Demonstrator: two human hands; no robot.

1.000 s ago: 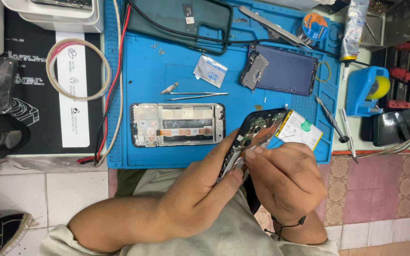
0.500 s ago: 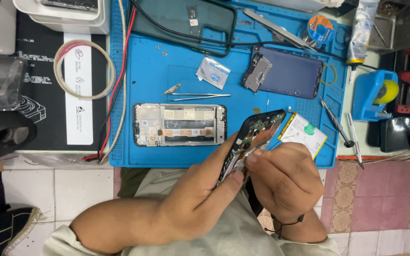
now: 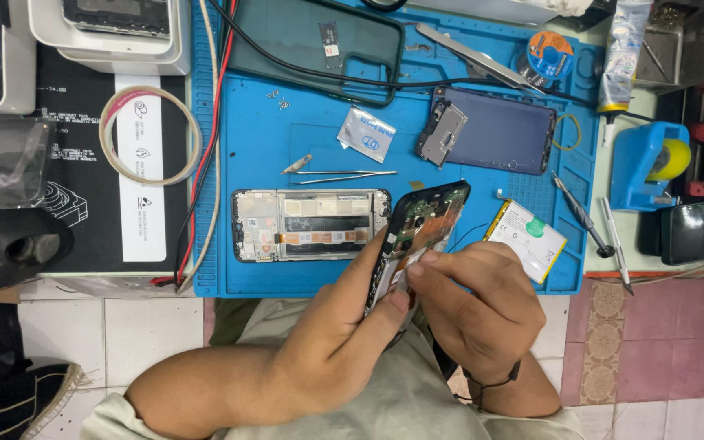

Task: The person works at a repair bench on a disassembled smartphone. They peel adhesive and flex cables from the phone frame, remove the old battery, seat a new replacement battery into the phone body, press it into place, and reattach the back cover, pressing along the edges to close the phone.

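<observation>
Evidently light, rigid, fragile: opened phone (image 3: pixel 417 232) clamped edgewise in left hand (image 3: pixel 344 326); right hand (image 3: pixel 482 301) fingertips pinched together at exposed board.

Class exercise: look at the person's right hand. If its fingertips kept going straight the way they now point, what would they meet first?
The right hand points its fingertips up and to the left, already against the opened phone body that the left hand holds tilted. That phone comes first; the bare phone frame on the blue mat probably lies beyond, though depth is unclear.

Bright, even overhead light; shadows fall soft and short. The dark phone screen (image 3: pixel 495 130) on the blue mat (image 3: pixel 270 147) shows mild glare. Focus is sharp, edges slightly bowed.
</observation>
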